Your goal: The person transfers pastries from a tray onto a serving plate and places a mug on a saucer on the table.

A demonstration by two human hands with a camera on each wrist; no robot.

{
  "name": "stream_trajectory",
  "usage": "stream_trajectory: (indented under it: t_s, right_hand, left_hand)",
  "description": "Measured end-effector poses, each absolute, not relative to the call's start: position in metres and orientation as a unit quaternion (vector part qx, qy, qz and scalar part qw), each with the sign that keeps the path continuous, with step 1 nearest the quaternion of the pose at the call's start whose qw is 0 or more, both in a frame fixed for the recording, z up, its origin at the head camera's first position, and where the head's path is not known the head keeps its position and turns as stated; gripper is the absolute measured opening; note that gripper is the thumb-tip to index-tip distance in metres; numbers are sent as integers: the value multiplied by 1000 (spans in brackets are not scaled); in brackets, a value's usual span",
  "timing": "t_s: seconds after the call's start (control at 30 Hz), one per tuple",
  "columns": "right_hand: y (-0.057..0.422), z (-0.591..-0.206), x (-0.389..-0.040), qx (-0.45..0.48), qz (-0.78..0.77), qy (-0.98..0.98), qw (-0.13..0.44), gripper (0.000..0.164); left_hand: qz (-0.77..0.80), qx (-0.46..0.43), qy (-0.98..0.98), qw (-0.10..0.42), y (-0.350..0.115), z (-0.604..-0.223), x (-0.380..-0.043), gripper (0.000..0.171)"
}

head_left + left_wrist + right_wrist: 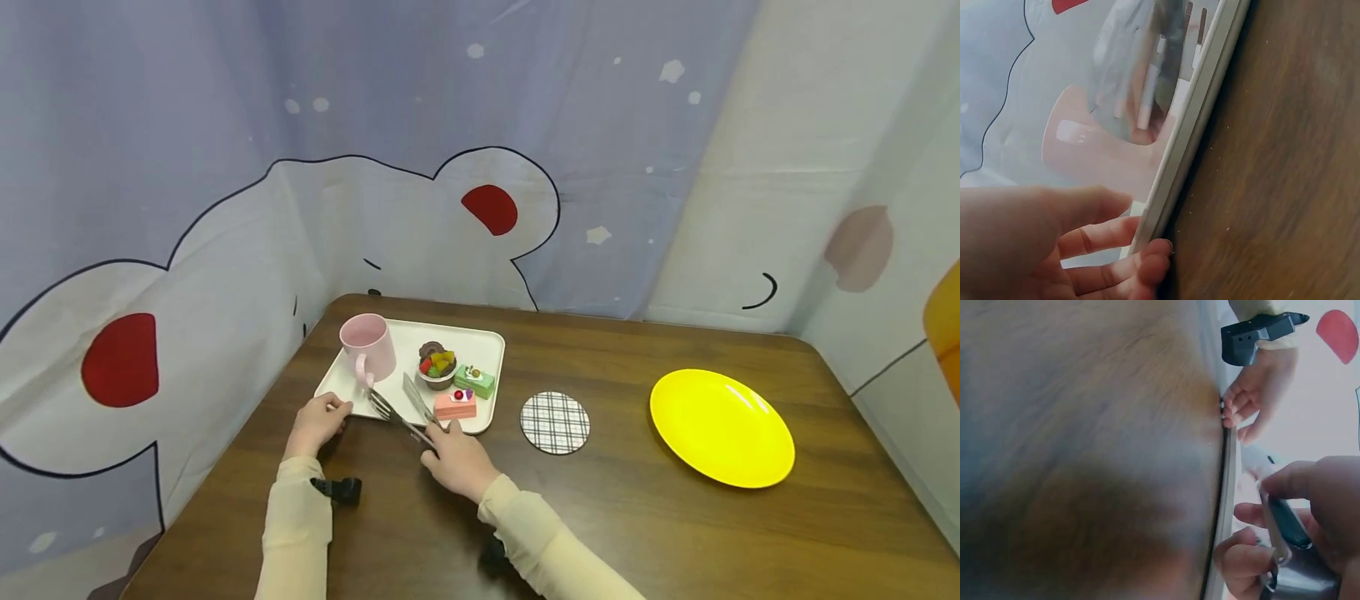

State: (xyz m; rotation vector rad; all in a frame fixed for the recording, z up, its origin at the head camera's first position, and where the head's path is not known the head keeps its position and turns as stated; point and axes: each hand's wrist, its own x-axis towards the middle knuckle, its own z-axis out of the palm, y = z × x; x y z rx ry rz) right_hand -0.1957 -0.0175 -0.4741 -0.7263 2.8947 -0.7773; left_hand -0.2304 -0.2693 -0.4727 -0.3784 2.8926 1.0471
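My left hand (318,421) pinches the near left edge of a white tray (405,333), thumb above and fingertips at the rim. A pink mug (372,346) stands on the tray just beyond this hand. My right hand (459,460) holds metal food tongs (384,407) at the tray's near edge. Their slotted arm and flat arm are spread apart, tips over the tray near the mug handle. Also on the tray are a fruit-topped cupcake (437,373), a green cake slice (474,382) and a pink cake slice (455,406), the pink one close to the right hand.
Right of the tray lies a round plaid coaster (555,423) on the brown wooden table (600,533). A yellow oval plate (722,428) sits farther right. A printed curtain (420,75) hangs behind the table and along its sides.
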Motion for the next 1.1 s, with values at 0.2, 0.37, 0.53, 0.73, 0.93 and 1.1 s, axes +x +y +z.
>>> stream_trajectory:
  t_s: [0.2,0.37,0.53,0.73,0.93,1.1]
  right_hand:
    - [-5,-477,-193,-266,-255,930,-5,13]
    - [12,-472,-191,-280,-264,923,-21,11]
    - [36,-464,-187,-288,-267,918,-61,11]
    - [74,-458,-186,-274,-276,911,-138,13]
    - [108,-457,-195,-246,-269,921,-136,25]
    - [121,-459,-199,-227,-263,933,-90,54]
  left_hand:
    - [363,-162,917,0,-270,-481,-234,24]
    - [377,-173,910,-7,-271,-485,-237,24]
    - [381,-172,908,-1,-274,-486,-237,26]
    - [392,-173,903,0,-275,-485,-235,28]
    - [398,-179,900,-6,-275,-486,-235,27]
    - [406,-181,895,-8,-275,-487,-234,27]
